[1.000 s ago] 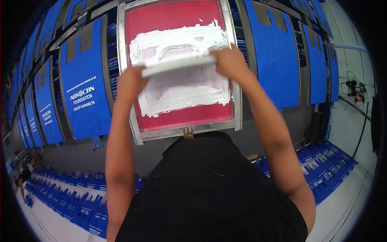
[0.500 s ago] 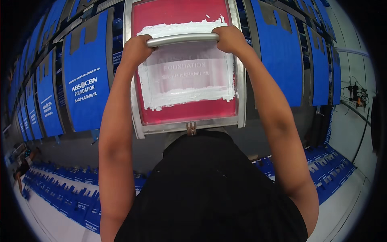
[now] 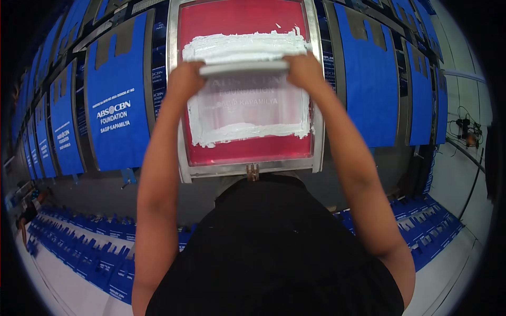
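In front of me lies a screen-printing frame (image 3: 317, 131) with a metal border and a red mesh border area (image 3: 237, 152). White ink (image 3: 237, 41) forms a thick rough rectangle around a paler, see-through middle that bears lettering. Across that pale middle runs a squeegee (image 3: 245, 67) with a long light-grey handle. My left hand (image 3: 187, 81) is closed around its left end, and my right hand (image 3: 304, 72) is closed around its right end. The squeegee's lower edge is hard to make out for blur.
Blue printed bag panels (image 3: 117, 100) lie in rows on boards to the left, and more blue panels (image 3: 367, 84) lie to the right. Behind me, further blue panels (image 3: 100, 258) cover low racks. Cables (image 3: 466, 129) hang at the far right wall. Someone's arm (image 3: 23, 229) shows at the far left.
Both hands have drawn the squeegee toward me, down across the pale middle of the screen. The frame appears slightly shifted right as the view moved.
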Available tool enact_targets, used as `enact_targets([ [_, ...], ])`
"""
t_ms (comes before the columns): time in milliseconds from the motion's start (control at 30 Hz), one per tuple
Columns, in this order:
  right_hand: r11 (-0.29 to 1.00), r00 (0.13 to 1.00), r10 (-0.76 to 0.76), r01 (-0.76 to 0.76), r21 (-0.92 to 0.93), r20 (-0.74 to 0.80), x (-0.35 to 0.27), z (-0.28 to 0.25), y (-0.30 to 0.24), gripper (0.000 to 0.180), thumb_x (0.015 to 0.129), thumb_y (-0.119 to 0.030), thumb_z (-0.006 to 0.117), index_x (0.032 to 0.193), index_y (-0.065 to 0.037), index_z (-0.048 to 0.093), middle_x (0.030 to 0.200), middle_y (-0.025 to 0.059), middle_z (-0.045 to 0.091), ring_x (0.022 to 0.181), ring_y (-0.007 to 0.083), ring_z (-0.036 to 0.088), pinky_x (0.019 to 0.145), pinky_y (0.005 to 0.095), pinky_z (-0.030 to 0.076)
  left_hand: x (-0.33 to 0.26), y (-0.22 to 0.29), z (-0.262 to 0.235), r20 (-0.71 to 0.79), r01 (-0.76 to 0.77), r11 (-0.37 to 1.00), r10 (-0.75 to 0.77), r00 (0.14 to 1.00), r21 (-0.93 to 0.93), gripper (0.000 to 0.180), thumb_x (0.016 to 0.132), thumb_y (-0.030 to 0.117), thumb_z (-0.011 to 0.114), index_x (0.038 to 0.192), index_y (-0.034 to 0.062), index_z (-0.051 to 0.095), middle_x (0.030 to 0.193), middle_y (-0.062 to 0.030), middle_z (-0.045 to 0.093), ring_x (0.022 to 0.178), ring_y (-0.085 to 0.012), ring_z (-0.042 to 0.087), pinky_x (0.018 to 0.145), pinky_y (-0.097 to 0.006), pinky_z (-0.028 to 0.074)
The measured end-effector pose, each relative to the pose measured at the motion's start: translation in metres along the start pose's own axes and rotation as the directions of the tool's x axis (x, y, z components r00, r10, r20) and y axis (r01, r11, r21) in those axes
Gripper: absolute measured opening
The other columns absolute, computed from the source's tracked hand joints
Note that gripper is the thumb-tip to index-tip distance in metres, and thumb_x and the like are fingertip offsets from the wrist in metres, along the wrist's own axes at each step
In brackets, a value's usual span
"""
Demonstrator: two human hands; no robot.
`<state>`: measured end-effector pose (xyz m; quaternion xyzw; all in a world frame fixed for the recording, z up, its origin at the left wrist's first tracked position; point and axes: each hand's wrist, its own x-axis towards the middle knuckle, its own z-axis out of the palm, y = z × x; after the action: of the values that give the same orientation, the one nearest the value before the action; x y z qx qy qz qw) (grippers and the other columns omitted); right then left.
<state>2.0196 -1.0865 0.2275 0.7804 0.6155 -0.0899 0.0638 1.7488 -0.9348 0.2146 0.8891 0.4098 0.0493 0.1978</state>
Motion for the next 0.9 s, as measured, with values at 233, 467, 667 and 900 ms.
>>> enact_targets([
  [233, 0.996, 0.989, 0.011, -0.025, 0.089, 0.149, -0.083, -0.039, -0.027, 0.041, 0.067, -0.003, 0.061, 0.105, -0.016, 0.069, 0.089, 0.0143, 0.069, 0.089, 0.0314, 0.064, 0.082, 0.0460, 0.051, -0.078, 0.002, -0.004, 0.159, -0.002, 0.999, 0.007, 0.987, -0.035, 0.038, 0.072, 0.018, 0.077, 0.108, 0.0098, 0.069, 0.096, -0.0155, 0.068, 0.093, -0.0327, 0.065, 0.079, -0.042, 0.051],
  [467, 0.990, 0.997, 0.045, -0.037, 0.134, -0.056, -0.130, 0.005, -0.042, 0.039, 0.064, 0.000, 0.064, 0.102, -0.011, 0.069, 0.086, 0.0120, 0.068, 0.091, 0.0304, 0.062, 0.106, 0.0507, 0.036, -0.119, 0.013, 0.029, -0.024, -0.145, 0.986, 0.143, 0.989, -0.088, 0.037, 0.059, -0.002, 0.069, 0.095, 0.0059, 0.068, 0.089, -0.0142, 0.066, 0.088, -0.0327, 0.061, 0.080, -0.042, 0.050],
  [667, 0.999, 1.000, 0.016, -0.016, 0.030, 0.002, 0.023, -0.021, 0.013, 0.034, 0.068, -0.011, 0.063, 0.101, -0.015, 0.070, 0.097, 0.0094, 0.070, 0.098, 0.0282, 0.066, 0.093, 0.0432, 0.047, 0.034, 0.010, -0.022, 0.093, -0.049, 0.999, 0.050, 0.994, -0.016, 0.027, 0.070, 0.023, 0.077, 0.093, 0.0096, 0.071, 0.084, -0.0157, 0.070, 0.084, -0.0345, 0.067, 0.075, -0.042, 0.053],
  [900, 0.991, 0.985, -0.053, 0.033, 0.127, 0.162, 0.070, -0.087, 0.016, 0.054, 0.064, -0.006, 0.057, 0.116, -0.012, 0.067, 0.107, 0.0152, 0.068, 0.100, 0.0315, 0.065, 0.088, 0.0386, 0.052, 0.037, -0.011, -0.048, -0.277, -0.143, 0.990, 0.136, 0.951, -0.005, 0.049, 0.071, 0.030, 0.079, 0.111, 0.0052, 0.066, 0.102, -0.0180, 0.067, 0.093, -0.0362, 0.063, 0.084, -0.041, 0.049],
])
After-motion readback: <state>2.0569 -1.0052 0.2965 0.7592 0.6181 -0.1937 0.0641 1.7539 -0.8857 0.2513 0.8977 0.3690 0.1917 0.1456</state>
